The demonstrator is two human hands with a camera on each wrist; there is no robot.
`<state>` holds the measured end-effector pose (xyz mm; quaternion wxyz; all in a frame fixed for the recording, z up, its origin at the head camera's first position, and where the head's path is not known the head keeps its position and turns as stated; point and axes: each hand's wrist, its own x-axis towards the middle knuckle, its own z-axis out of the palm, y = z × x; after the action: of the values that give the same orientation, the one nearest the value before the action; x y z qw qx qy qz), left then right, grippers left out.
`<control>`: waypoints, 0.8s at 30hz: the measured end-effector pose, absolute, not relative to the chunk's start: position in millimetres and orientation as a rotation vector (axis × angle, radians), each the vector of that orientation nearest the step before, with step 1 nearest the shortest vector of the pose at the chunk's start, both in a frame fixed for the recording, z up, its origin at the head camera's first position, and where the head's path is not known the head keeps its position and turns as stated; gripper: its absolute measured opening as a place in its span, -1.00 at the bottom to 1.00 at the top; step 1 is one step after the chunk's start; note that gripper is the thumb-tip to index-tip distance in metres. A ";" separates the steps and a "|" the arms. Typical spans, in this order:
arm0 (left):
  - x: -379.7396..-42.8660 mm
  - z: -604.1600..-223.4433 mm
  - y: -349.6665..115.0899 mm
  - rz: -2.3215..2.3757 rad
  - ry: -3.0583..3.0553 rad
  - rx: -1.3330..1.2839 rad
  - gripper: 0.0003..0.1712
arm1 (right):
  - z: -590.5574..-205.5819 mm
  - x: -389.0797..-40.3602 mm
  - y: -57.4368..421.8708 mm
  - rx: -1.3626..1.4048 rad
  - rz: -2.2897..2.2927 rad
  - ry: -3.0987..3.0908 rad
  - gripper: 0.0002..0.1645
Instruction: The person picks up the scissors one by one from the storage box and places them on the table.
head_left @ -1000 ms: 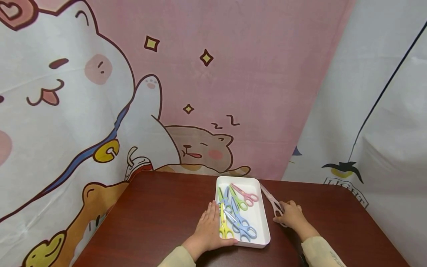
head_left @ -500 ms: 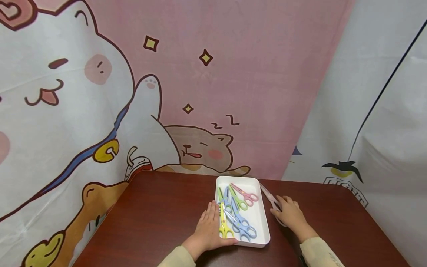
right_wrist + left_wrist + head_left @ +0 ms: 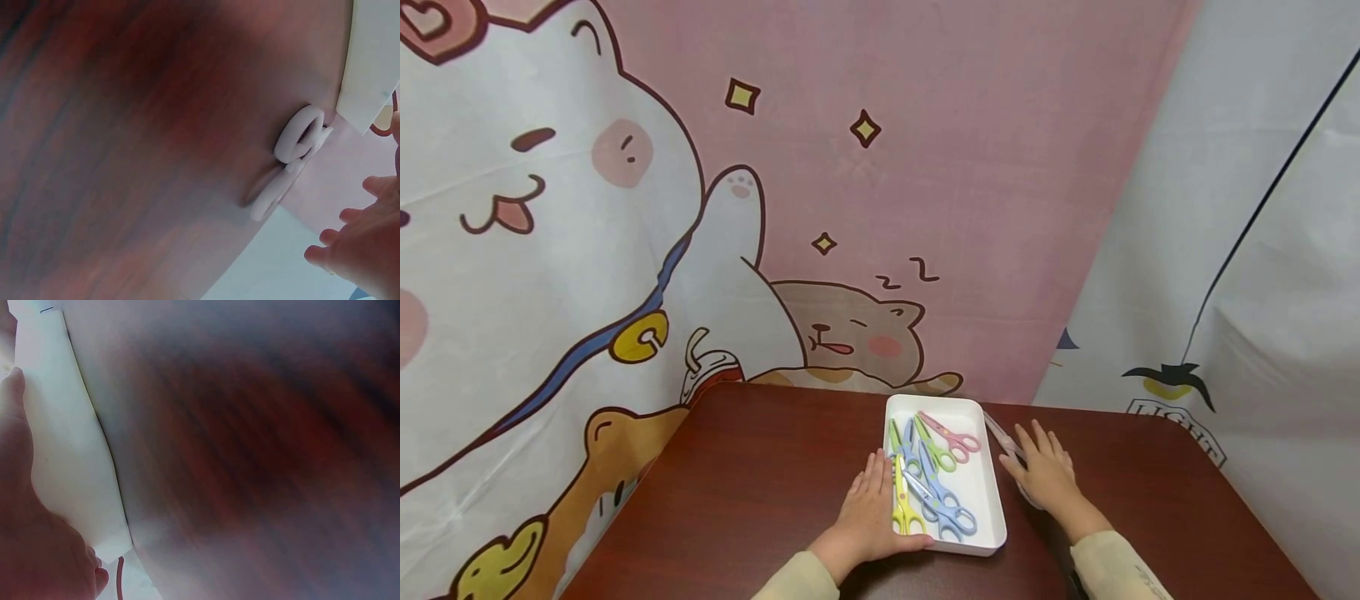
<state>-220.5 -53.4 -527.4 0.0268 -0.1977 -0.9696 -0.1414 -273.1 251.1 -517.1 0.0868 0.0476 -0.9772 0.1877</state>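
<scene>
A white tray (image 3: 985, 496) holds several scissors: pink scissors (image 3: 946, 432), green scissors (image 3: 925, 425), yellow scissors (image 3: 900, 492) and blue scissors (image 3: 931, 492). My left hand (image 3: 867, 515) rests along its left side with straight fingers, the thumb at the near edge; the left wrist view shows this hand against the tray's wall (image 3: 69, 450). Right of the tray, pale pink scissors (image 3: 1001, 435) lie on the table. My right hand (image 3: 1049, 482) is spread above them and hides part of their handles. In the right wrist view the scissors' handles (image 3: 286, 150) lie free, apart from the fingers.
The dark red-brown table (image 3: 760, 483) extends to both sides of the tray. Behind it hangs a pink and white cloth (image 3: 1000, 208) printed with cartoon animals. A dark strap-like thing shows near the right sleeve (image 3: 1112, 562).
My right hand has let go of the pale pink scissors, straightened its fingers and risen slightly. The scissors stay beside the tray. The left hand and tray look unmoved.
</scene>
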 end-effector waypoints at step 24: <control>-221.4 -530.1 -53.3 -0.380 -3.027 -0.590 0.56 | -511.0 -249.1 190.5 0.543 0.508 -2.789 0.15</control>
<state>-221.4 -53.3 -530.1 0.0172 -0.1899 -0.9740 -0.1223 -249.1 190.5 -511.0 0.1270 0.1866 -0.9584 0.1746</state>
